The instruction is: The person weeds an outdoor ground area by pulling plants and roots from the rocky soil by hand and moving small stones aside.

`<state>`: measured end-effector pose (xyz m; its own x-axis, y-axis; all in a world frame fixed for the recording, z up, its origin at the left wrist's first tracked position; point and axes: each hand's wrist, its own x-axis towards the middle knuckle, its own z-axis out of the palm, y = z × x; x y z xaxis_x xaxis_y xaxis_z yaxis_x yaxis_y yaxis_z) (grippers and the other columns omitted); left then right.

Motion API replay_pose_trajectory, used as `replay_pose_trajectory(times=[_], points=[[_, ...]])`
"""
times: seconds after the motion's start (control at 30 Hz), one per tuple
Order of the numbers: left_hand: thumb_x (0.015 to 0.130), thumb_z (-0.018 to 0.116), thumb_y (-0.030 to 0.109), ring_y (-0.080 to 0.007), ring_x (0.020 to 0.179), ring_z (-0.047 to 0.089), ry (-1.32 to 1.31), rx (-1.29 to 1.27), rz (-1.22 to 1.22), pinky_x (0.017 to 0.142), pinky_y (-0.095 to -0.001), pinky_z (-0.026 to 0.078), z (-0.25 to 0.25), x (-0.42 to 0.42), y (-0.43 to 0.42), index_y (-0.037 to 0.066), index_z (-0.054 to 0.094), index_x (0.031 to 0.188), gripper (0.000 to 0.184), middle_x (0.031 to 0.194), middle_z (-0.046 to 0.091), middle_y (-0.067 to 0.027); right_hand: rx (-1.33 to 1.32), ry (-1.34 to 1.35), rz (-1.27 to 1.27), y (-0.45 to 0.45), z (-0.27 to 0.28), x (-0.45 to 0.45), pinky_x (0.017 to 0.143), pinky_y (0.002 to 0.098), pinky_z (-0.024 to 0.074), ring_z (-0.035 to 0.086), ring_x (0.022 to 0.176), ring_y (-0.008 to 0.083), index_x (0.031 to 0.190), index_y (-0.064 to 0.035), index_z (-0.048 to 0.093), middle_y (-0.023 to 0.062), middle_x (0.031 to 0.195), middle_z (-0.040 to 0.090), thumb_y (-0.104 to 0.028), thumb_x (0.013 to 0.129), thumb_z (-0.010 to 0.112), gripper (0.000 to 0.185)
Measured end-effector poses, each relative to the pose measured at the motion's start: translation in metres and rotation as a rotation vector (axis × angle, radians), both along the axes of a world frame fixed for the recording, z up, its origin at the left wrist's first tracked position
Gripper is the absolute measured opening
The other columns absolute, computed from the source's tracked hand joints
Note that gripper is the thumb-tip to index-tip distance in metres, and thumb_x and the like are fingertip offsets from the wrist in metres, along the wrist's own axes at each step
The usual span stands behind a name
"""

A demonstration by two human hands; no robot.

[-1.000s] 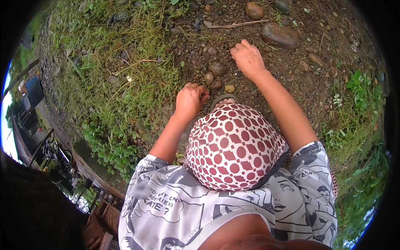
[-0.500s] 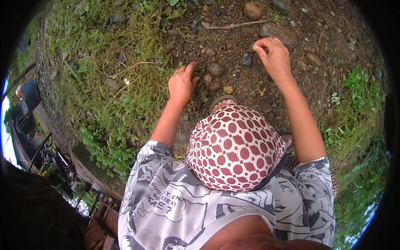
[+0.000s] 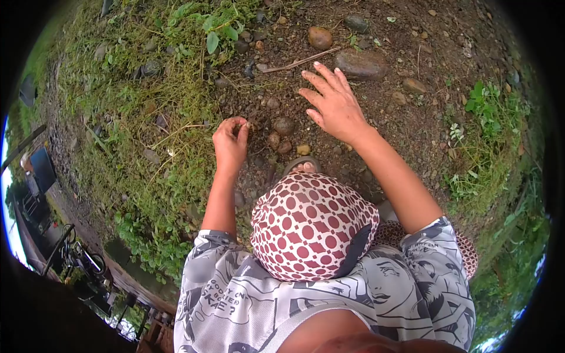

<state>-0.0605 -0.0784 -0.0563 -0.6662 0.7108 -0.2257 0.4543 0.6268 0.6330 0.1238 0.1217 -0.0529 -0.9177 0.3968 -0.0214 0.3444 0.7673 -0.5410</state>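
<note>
My left hand hovers at the border between weeds and bare soil, thumb and fingertips pinched together. Whatever may be between those fingertips is too small to make out. To its right lie a round brown stone and a small yellowish stone. Over the bare soil, my right hand is open with its fingers spread, holding nothing. Just beyond its fingertips are a thin dry stick and a large flat brown stone.
Low green weeds cover the left side, with a leafy plant at the top. An orange-brown stone lies farther out. My sandalled foot shows beyond my patterned knee. Another leafy clump grows at right.
My right hand has moved left and gone from a pinch to spread fingers, now covering where a dark stone showed. My left hand has closed into a pinch. The view has shifted somewhat.
</note>
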Motion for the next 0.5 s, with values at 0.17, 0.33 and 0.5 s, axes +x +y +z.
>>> replay_pose_trajectory(times=[0.17,0.33,0.5], points=[[0.085,0.066,0.012,-0.0080,0.060,0.051,-0.329,0.137,0.205,0.054,-0.0244,0.042,-0.010,0.000,0.024,0.004,0.064,0.089,0.009,0.078,0.062,-0.0025,0.051,-0.008,0.012,-0.003,0.006,0.005,0.114,0.0519,0.0158,0.020,0.140,0.0274,0.122,-0.0147,0.058,0.0067,0.146,0.033,-0.022,0.079,0.067,0.044],[0.091,0.060,0.017,-0.0082,0.074,0.054,-0.875,0.368,0.533,0.062,-0.0230,0.044,-0.022,0.024,0.089,0.007,0.056,0.109,0.020,0.091,0.058,-0.0001,-0.043,0.162,-0.166,-0.011,-0.002,0.005,0.109,0.0468,0.0277,0.037,0.129,0.0284,0.123,-0.0125,0.057,0.0075,0.135,0.046,-0.017,0.078,0.066,0.046],[0.096,0.051,0.017,-0.0114,0.082,0.055,-1.067,0.532,0.622,0.066,-0.0260,0.046,-0.032,0.047,0.140,0.006,0.046,0.121,0.027,0.106,0.055,-0.0038,-0.161,0.407,-0.182,-0.019,0.019,-0.004,0.096,0.0406,0.0423,0.051,0.108,0.0295,0.114,-0.0078,0.061,0.0095,0.115,0.057,-0.010,0.074,0.066,0.040]])
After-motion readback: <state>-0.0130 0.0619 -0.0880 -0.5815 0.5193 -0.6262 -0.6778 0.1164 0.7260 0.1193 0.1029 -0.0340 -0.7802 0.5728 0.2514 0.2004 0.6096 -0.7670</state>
